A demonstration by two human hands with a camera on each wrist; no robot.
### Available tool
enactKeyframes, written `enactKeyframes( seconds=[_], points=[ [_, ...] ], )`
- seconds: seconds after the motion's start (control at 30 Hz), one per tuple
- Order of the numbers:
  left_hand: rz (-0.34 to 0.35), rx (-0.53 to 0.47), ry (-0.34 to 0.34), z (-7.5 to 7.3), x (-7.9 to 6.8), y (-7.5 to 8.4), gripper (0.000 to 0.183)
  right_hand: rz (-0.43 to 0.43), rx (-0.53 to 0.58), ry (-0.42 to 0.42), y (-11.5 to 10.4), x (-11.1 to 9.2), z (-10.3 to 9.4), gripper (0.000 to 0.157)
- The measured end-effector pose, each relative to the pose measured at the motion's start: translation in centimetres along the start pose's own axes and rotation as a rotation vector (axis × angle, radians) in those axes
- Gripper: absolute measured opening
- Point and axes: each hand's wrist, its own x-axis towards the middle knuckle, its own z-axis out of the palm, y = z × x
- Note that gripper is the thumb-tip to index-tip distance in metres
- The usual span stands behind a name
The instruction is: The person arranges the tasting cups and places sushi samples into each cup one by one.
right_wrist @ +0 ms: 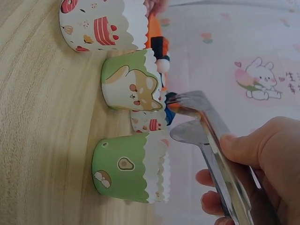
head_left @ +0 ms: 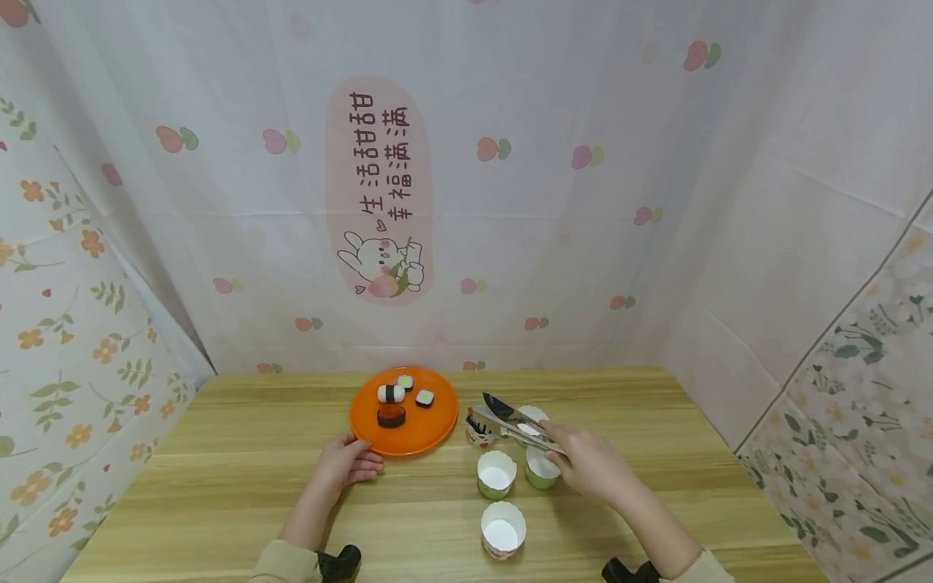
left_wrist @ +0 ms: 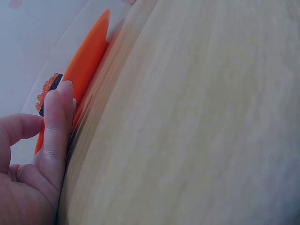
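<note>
In the head view, my left hand is at the near-left rim of an orange plate. The left wrist view shows the thumb at the top of the rim and straight fingers below it, pinching the plate's edge. On the plate lie a sushi piece topped with orange roe, a white roll with a black band and two small sushi rolls. My right hand grips metal serving tongs over the paper cups. Their spoon-shaped and fork-shaped tips stand apart.
A small patterned paper cup holding dark pieces stands just right of the plate. Several other paper baking cups crowd under and around the tongs, including a green one. A red-printed cup stands nearest. A patterned curtain hangs behind the table.
</note>
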Motion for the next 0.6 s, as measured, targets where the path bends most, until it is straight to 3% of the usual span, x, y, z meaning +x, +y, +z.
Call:
enactKeyframes(
  seconds=[0.6],
  points=[
    [-0.002, 0.002, -0.001, 0.02, -0.03, 0.12, 0.026, 0.069, 0.054, -0.068, -0.94, 0.69, -0.71, 0.052]
  ],
)
